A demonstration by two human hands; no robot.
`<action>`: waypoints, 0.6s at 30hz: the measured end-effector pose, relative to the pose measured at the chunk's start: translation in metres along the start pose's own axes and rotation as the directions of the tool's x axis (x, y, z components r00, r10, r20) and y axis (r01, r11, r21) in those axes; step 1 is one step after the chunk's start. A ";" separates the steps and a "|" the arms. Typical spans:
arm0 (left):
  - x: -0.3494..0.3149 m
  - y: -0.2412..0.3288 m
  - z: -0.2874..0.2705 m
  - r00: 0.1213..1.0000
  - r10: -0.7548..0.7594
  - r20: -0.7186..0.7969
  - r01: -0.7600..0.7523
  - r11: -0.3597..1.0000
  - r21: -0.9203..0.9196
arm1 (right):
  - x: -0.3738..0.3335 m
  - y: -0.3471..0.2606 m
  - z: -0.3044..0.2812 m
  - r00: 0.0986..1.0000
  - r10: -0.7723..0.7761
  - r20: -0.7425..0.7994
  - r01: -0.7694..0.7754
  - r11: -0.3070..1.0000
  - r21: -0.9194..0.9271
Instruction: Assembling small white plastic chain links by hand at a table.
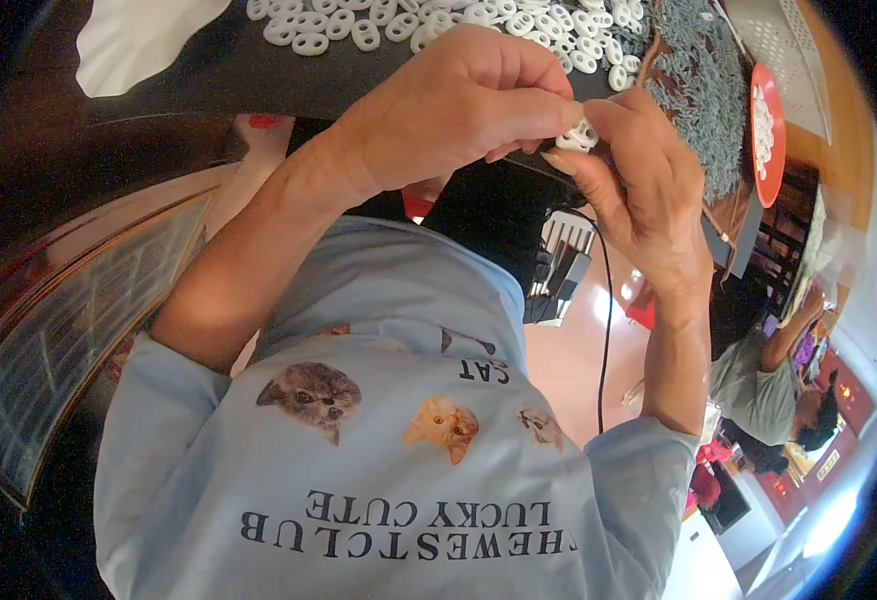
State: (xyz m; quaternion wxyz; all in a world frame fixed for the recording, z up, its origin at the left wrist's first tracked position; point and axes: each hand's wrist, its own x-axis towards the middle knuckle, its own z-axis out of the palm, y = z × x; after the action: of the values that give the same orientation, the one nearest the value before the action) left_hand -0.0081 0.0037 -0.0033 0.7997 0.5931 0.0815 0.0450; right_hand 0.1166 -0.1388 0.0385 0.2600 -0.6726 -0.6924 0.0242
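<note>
Close together above the table's near edge, both my hands are at a small white plastic piece with holes (578, 137). My left hand (448, 110) pinches it from the left between thumb and fingers. My right hand (648, 175) has its thumb and forefinger closed around it from the right. Fingertips cover part of the piece, so I cannot tell whether it is one or two stuck together. Just beyond my hands lie many loose white oval pieces (365, 35), each with two holes.
A heap of grey-blue short cords or loops (698, 95) lies on the dark table (208, 85), right of the white pieces. Farther right stands an orange-red dish (769, 150) with small white pieces. A white sheet-like item (133, 40) lies at left. Another person (773, 390) sits at right.
</note>
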 end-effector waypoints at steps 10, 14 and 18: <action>-0.003 0.001 0.003 0.999 -0.014 -0.037 0.012 0.997 -0.070 | 0.000 -0.002 0.000 0.996 0.044 0.082 -0.041 0.998 -0.043; -0.003 0.001 0.001 0.996 -0.058 -0.070 0.055 0.998 -0.044 | 0.004 -0.001 0.000 0.999 -0.036 0.033 0.039 0.995 -0.091; 0.000 -0.003 0.001 1.000 0.024 -0.004 -0.024 1.000 0.017 | -0.002 0.001 0.005 0.986 0.048 0.158 -0.021 0.985 -0.170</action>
State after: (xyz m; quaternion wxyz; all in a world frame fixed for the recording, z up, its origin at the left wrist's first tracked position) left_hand -0.0084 0.0021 -0.0054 0.7940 0.6006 0.0764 0.0554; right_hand 0.1159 -0.1391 0.0334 0.1450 -0.6998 -0.6990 0.0251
